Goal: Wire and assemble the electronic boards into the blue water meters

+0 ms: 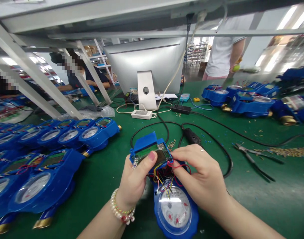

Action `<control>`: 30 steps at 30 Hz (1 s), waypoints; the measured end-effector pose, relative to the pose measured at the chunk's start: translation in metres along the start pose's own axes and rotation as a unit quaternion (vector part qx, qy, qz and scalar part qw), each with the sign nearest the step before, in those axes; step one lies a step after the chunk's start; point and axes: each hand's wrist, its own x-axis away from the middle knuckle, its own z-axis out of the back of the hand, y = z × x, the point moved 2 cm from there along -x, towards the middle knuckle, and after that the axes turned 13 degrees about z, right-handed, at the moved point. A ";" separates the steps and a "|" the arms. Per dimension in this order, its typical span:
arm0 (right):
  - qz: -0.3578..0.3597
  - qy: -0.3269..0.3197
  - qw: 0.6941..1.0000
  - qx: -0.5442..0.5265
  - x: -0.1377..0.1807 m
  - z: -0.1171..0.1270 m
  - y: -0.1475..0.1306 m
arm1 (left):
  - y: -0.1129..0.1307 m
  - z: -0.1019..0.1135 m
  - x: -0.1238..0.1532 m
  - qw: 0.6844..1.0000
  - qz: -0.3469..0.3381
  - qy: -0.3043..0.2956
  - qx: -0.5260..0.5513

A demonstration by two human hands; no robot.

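A blue water meter with a round white dial lies on the green table in front of me, its electronics housing open at the top. My left hand, with a bead bracelet on the wrist, is closed on a green circuit board seated in the housing, thumb pressed on it. My right hand is closed on the right side of the housing, fingers pinching among red, yellow and black wires that run from the board into the meter.
Rows of blue meters fill the left side, and more meters sit at back right. A monitor's back, a white adapter, black cables, pliers and scattered screws lie around. Other people are behind the table.
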 end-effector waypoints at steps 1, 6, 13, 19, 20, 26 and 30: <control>0.009 0.003 1.000 0.011 0.000 0.001 -0.002 | 0.000 0.000 -0.001 1.000 -0.004 0.004 0.003; -0.065 -0.063 0.991 -0.096 -0.004 0.008 -0.008 | 0.005 0.002 -0.006 1.000 -0.025 0.003 -0.012; -0.247 -0.108 0.929 -0.253 -0.003 0.016 -0.003 | 0.010 0.004 -0.003 0.996 -0.043 0.020 -0.073; 0.065 -0.135 0.977 0.152 0.002 0.017 -0.006 | 0.013 0.003 -0.002 0.992 -0.043 0.023 -0.116; 0.105 -0.126 0.968 0.191 0.002 0.016 -0.007 | 0.014 0.003 -0.002 0.991 -0.046 0.026 -0.124; 0.085 -0.104 0.980 0.146 -0.004 0.013 -0.013 | 0.018 0.001 0.001 0.983 -0.043 0.046 -0.170; -0.041 -0.129 0.989 0.053 -0.018 0.017 -0.011 | 0.017 -0.001 0.001 0.985 -0.010 0.027 -0.172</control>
